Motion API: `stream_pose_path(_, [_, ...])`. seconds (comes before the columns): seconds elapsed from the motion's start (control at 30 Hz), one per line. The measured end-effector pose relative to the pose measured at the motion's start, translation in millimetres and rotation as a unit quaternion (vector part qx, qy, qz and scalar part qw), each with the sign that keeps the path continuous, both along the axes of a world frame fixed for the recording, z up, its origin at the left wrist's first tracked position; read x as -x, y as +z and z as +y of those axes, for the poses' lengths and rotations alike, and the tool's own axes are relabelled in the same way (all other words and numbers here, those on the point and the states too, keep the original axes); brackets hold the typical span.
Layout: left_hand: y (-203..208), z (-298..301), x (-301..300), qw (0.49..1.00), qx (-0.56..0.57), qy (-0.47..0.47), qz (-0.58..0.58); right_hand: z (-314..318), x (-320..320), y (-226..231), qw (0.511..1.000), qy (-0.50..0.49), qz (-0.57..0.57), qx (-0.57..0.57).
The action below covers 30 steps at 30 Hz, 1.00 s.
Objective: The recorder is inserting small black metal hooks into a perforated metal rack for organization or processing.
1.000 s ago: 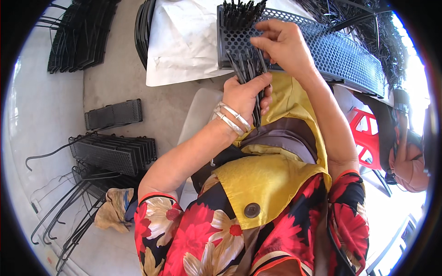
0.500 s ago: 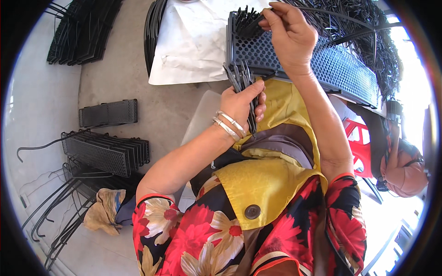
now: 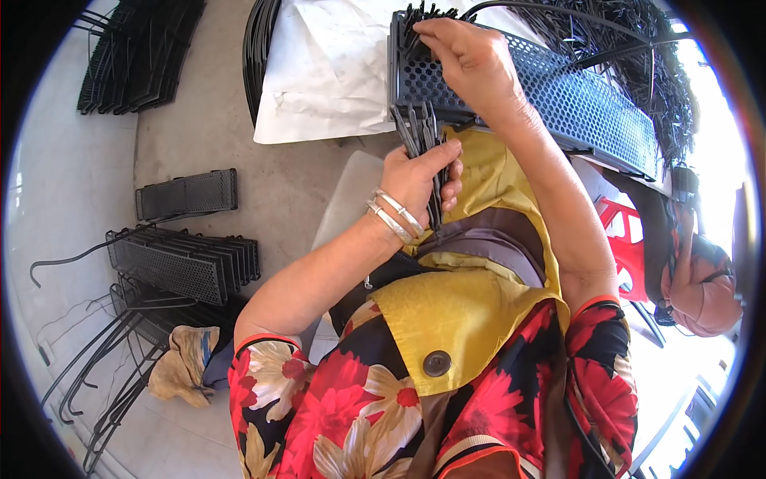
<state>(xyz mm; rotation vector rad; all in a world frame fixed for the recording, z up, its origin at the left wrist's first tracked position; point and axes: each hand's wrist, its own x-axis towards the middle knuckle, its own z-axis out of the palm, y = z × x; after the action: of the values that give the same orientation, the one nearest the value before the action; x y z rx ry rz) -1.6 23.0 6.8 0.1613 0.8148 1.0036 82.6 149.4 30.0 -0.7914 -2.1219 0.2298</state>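
Left hand (image 3: 421,180): we see it wrapped snugly around a bundle of thin black strips (image 3: 413,132), top ends poking out by the edge of the black perforated tray (image 3: 582,100)
Right hand (image 3: 475,68): up over the tray's left end, fingertips at a black clump (image 3: 432,12); we honestly can't tell if they're pinching a piece
White sheet (image 3: 319,76): left of the tray, kinda wrinkled

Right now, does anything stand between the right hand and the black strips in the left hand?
Only the near side of the perforated black tray appears between the right hand and the black strips, whose upper ends are uncovered.
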Motion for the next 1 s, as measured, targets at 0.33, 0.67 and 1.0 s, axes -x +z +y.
stream_pose_path(0.33, [-2.4, 2.6, 4.2, 0.999, -0.017, -0.043, 0.008, 22.0, 8.7, 18.1, 0.977, 0.098, -0.115, -0.153])
stream_pose_path(0.67, [0.5, 2.9, 7.1, 0.996, -0.067, -0.058, 0.001, -27.9, -28.4, 15.5, 0.86, 0.048, -0.016, 0.508])
stream_pose_path(1.0, [1.6, 4.8, 6.6, 0.997, -0.077, -0.023, -0.014, -39.6, -39.7, 17.1, 0.861, -0.045, 0.148, 0.484])
